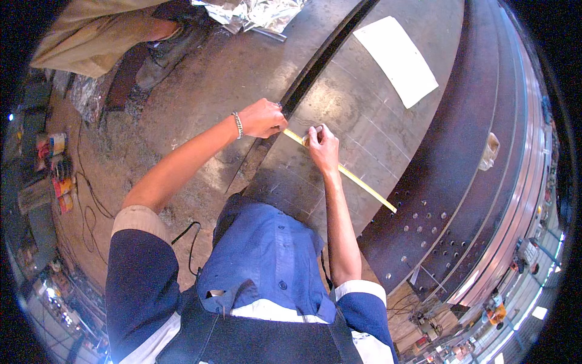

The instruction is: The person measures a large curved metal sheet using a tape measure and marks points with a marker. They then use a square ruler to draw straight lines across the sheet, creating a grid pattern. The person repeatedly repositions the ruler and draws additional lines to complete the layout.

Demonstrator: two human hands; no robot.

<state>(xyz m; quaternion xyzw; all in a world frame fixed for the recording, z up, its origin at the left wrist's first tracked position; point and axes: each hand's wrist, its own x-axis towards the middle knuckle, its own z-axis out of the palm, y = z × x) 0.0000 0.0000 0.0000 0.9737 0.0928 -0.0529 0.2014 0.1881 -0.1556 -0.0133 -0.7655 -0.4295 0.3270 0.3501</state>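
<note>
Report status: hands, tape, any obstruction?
Left hand holds yellow tape, left end. Right hand over it, grip unclear. Tape across grey plate. White sheet apart from tape.

Glare on metal plate; fisheye-bent edges; black corners.

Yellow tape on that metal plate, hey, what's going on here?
A person has the tape stretched across a grey plate. The left hand has its end at the plate's left edge; the right hand is over it farther along, fingers bent, though I can't tell whether they grip it. The far end reaches the dark, drilled metal. A white sheet lies higher on the plate.
</note>
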